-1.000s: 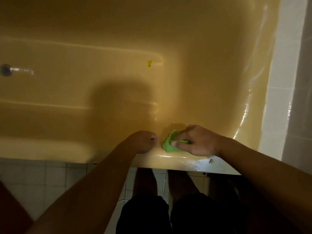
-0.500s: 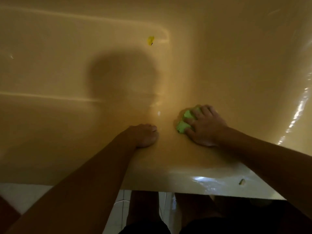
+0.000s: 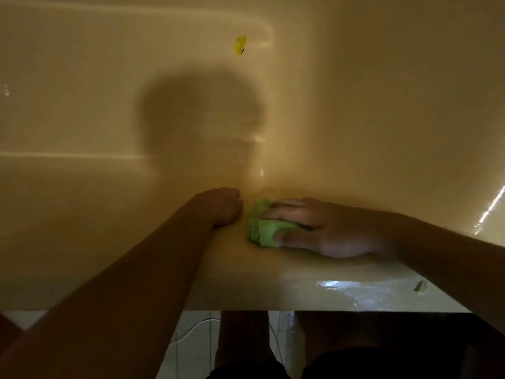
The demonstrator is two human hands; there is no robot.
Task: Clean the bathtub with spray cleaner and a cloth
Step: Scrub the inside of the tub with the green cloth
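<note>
The right hand (image 3: 325,231) gripped the green cloth (image 3: 262,231), with the fingers lying over it and the thumb under it, and pressed it on the inner wall of the yellow bathtub (image 3: 273,291), near the rim. The left hand (image 3: 225,206) was clenched in a fist, holding nothing, and rested on the same wall just beside the cloth. 1 small yellow speck (image 3: 240,47) sat deeper inside the tub, well apart.

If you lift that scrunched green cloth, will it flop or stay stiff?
Probably floppy: the crumpled green cloth bunches in soft folds under the right hand. On the glossy yellow bathtub it should slide easily.
</note>
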